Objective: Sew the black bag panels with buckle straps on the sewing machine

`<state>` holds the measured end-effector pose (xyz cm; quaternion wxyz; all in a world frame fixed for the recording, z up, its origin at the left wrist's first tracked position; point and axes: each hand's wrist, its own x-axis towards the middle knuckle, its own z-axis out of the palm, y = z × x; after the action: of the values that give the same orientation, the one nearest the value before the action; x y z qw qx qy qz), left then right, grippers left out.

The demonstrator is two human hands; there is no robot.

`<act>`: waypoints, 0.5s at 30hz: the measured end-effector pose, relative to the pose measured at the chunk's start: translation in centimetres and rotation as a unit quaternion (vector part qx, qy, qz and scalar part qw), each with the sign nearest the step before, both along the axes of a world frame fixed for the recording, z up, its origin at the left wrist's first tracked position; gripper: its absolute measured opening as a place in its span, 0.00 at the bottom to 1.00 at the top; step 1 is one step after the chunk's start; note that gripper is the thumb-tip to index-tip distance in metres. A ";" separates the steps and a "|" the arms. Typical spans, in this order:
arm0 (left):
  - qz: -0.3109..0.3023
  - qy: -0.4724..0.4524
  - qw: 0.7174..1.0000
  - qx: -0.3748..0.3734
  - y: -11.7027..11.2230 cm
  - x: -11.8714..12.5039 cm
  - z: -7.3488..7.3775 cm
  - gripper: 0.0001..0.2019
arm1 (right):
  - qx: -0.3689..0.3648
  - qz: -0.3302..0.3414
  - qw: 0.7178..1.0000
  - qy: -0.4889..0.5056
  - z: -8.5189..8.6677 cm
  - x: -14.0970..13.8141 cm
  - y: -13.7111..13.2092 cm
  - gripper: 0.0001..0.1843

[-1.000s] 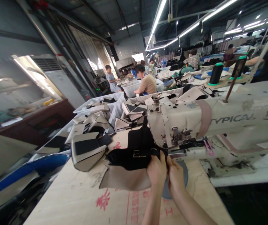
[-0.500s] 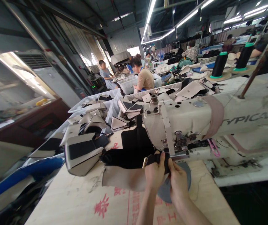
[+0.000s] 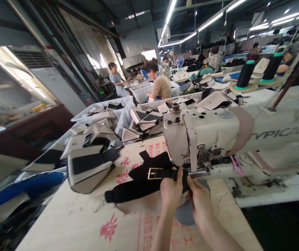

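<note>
Both my hands meet just below the head of a cream sewing machine (image 3: pixel 217 134). My left hand (image 3: pixel 172 191) pinches a black strap piece with a gold buckle (image 3: pixel 141 179), which stretches out to the left over a beige piece lying on the table. My right hand (image 3: pixel 198 200) is closed on the same black piece, right beside the left, under the machine's needle area. The needle itself is hidden behind my fingers and the machine head.
A cardboard sheet with red characters (image 3: pixel 107 216) covers the table. Stacked beige-and-black cut pieces (image 3: pixel 88 167) lie to the left, with white bins (image 3: pixel 104 108) of more behind. Black thread spools (image 3: pixel 244 75) stand on the machine. Other people work at far tables (image 3: pixel 159 85).
The black piece has turned and flattened, its strap now stretching leftward with the buckle in plain view. My hands stay together under the machine head.
</note>
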<state>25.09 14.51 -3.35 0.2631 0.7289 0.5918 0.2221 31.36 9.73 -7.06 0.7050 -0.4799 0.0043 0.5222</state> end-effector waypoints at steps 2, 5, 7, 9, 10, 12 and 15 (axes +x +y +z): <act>0.005 0.013 1.000 -0.013 0.1 0.0 -0.1 0.20 | 0.005 0.000 1.000 0.005 0.0 0.1 0.1 0.22; 0.008 0.027 0.999 -0.016 0.3 0.1 0.0 0.21 | -0.001 -0.012 1.000 -0.002 0.4 0.2 0.2 0.21; 0.010 0.032 0.999 -0.012 0.4 0.2 0.1 0.21 | -0.003 -0.019 1.000 -0.009 0.7 0.3 0.2 0.20; 0.013 0.036 0.999 -0.010 0.5 0.2 0.3 0.21 | -0.005 -0.020 1.000 -0.017 0.9 0.4 0.2 0.20; 0.013 0.039 0.999 -0.010 0.6 0.2 0.3 0.21 | -0.009 -0.019 1.000 -0.024 1.0 0.4 0.2 0.21; 0.014 0.043 0.999 -0.009 0.7 0.2 0.4 0.21 | -0.017 -0.015 0.999 -0.041 0.9 0.4 0.2 0.22; 0.021 0.051 0.998 -0.005 0.8 0.3 0.5 0.22 | -0.024 -0.010 0.997 -0.072 0.5 0.4 0.3 0.22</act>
<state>25.42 15.28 -2.84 0.2317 0.7254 0.6206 0.1873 31.81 10.06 -6.51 0.6973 -0.5325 -0.0290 0.4790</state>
